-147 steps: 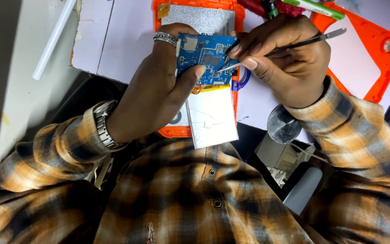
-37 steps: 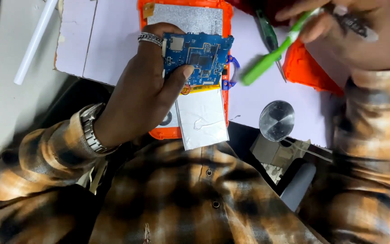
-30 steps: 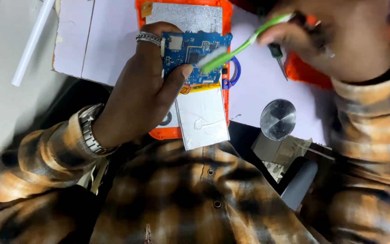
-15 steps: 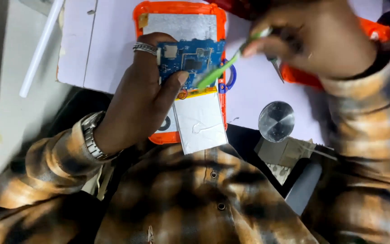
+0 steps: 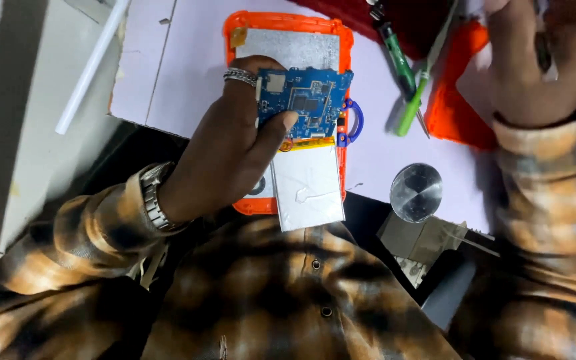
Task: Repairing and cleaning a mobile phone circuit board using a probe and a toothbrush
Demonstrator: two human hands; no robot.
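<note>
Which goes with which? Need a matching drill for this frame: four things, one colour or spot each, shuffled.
Things:
1. circuit board
2. battery
3. screwdriver
4. white tube

Descriptions:
A. green handle, lying right of the orange case
B. silvery, flat, just below the board
C. far left, lying slantwise
D. blue, pinched in the left hand

Pairs: 1-D, 2-B, 3-A, 4-C

Green tools (image 5: pixel 413 100) crowd the circuit board's (image 5: pixel 308 100) right.
</note>
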